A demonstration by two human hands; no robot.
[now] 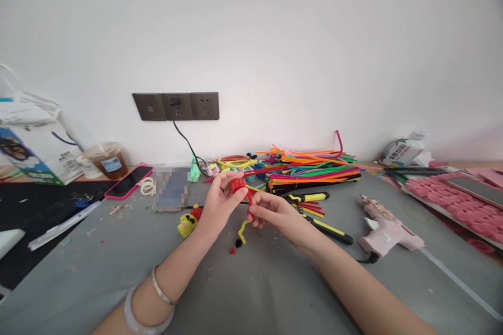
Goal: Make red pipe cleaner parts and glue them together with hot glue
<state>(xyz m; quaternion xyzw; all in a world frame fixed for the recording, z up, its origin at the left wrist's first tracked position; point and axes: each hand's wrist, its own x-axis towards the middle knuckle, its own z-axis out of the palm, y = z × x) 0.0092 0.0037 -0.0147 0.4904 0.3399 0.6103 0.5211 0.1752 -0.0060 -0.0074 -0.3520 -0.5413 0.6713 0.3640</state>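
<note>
My left hand (223, 199) is closed around a small red coiled piece of pipe cleaner (237, 185), held up over the middle of the mat. A red strand runs down from the coil, and my right hand (271, 212) pinches it between thumb and fingers. Just below the hands lie a bent yellow pipe cleaner (242, 232), a black pom-pom (238, 243) and a small red bit (232, 251). Left of my left wrist sits a yellow fuzzy figure (187, 224) with black marks and a red top, partly hidden by the forearm.
Behind the hands lie bundles of coloured pipe cleaners (314, 175). Yellow-black pliers (328, 227) and a pink glue gun (387, 230) are to the right. A phone (129, 182), a drink cup (108, 159) and a box (43, 152) stand left. A cord (188, 144) hangs from the wall socket.
</note>
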